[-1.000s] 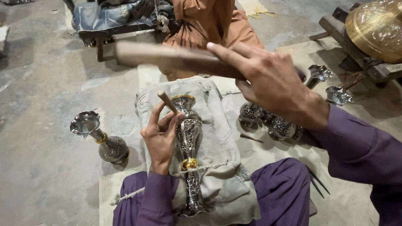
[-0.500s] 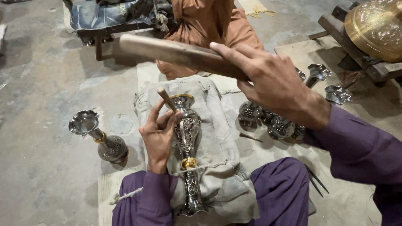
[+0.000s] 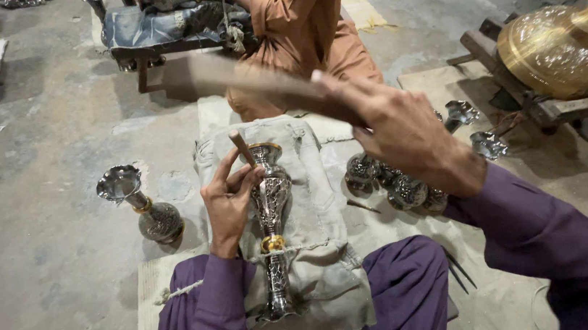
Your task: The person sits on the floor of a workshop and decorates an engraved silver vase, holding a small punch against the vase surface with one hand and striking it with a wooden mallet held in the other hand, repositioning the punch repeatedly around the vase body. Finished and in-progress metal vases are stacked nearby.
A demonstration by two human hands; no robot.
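Here: chasing work on a silver vase

The left hand (image 3: 229,201) pinches a small punch (image 3: 242,148) against the engraved silver vase (image 3: 270,211), which lies on a cloth pad (image 3: 320,206) across the lap. The right hand (image 3: 396,129), at 2 o'clock, grips a blurred wooden mallet (image 3: 256,81). 1 finished vase (image 3: 141,203) stands at 9 o'clock.

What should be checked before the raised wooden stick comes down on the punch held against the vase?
1. Slim wooden-handled punch gripped in left hand: ok.
2. Punch tip on the engraved silver vase with gold bands: cannot tell, the fingers hide the contact.
3. Vase lying on the grey cloth pad across the lap, cord around its stem: ok.
4. Flat wooden stick raised in right hand: ok, though blurred.
5. Left fingers out of the strike line: not ok, they sit just below the punch head.
6. Standing silver vase on the floor apart from the work: ok.
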